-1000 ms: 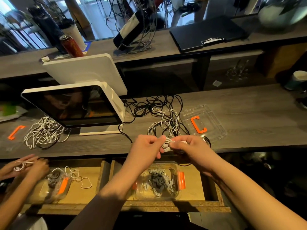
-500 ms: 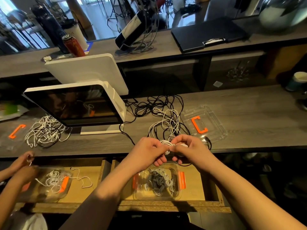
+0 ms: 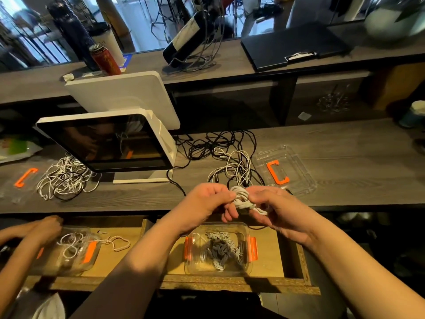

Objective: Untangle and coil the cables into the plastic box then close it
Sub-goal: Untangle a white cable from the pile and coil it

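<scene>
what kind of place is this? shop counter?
Probably a bar or cafe service counter: a point-of-sale terminal stands on the wooden counter, a wine bottle in a wire holder sits on the raised ledge, and a clipboard lies nearby.

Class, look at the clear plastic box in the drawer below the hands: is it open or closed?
Open. The plastic box has no lid on; coiled cables lie exposed inside, and its lid rests on the counter.

This looks like a café or bar service area. A white point-of-sale terminal [image 3: 110, 143] stands on the long wooden bench [image 3: 333, 157], a wine bottle [image 3: 184, 40] lies in a wire holder, and a black clipboard [image 3: 292, 46] rests on the upper bench.
</scene>
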Available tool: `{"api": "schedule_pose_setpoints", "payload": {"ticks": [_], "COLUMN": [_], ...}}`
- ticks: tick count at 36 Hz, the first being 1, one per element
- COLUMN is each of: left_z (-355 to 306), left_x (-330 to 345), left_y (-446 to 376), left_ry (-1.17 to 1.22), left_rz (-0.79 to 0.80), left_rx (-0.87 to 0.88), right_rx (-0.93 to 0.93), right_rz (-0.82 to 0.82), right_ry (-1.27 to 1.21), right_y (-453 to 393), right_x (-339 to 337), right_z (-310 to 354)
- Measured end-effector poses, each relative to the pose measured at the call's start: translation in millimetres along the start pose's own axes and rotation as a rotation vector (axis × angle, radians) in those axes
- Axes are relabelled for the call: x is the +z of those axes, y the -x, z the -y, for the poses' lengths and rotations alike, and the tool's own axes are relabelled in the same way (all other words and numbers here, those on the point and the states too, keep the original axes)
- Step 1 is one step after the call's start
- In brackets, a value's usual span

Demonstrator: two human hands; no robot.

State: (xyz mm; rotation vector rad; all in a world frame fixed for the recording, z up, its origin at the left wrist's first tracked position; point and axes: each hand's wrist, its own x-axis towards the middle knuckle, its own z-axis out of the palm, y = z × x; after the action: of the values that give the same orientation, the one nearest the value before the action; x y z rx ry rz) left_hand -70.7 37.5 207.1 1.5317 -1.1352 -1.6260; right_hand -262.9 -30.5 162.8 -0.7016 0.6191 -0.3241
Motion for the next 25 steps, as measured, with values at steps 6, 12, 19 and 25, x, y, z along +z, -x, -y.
{"api": "schedule_pose_setpoints", "payload": {"ticks": [6, 12, 19, 25], "left_z": [3, 2, 6, 13], "left_x": [1, -2, -4, -10], "left_y": [-3, 5, 10, 3], "left_ry": [-0.083, 0.094, 0.478, 0.315], "left_rz": [-0.043, 0.090, 0.261, -0.046], "left_rx": [-0.005, -0.002, 0.053, 0.100], "right_rx": [-0.219, -0.070, 0.079, -0.013], "right_rz": [-0.201, -0.080, 0.395, 0.099], "right_ry": [0.339, 0.096, -0.384, -0.329], "right_y": [0, 2, -1, -9], "right_x": [9, 9, 17, 24], "right_z": [4, 4, 0, -5]}}
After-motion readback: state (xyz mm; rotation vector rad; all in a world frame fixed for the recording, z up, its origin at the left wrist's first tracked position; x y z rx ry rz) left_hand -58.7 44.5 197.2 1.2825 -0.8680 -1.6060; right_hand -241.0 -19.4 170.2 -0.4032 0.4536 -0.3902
